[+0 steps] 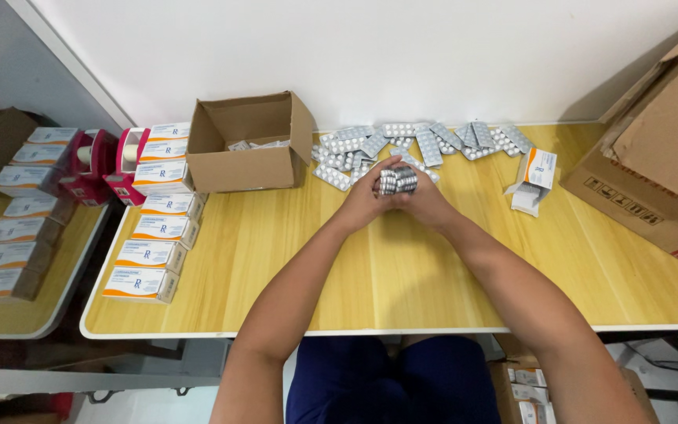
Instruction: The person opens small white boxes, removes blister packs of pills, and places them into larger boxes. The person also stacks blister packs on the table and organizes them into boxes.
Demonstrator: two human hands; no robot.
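You've got both hands, left hand (369, 200) and right hand (424, 200), in a tight grip on that stack of pill strips (396, 180) mid-desk (402, 267), near the loose pile (417, 145), so I'd square the edges evenly.

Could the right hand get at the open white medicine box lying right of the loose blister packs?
Probably yes: the right hand helps hold a stack of blister packs, and only bare wooden table lies between it and the open medicine box.
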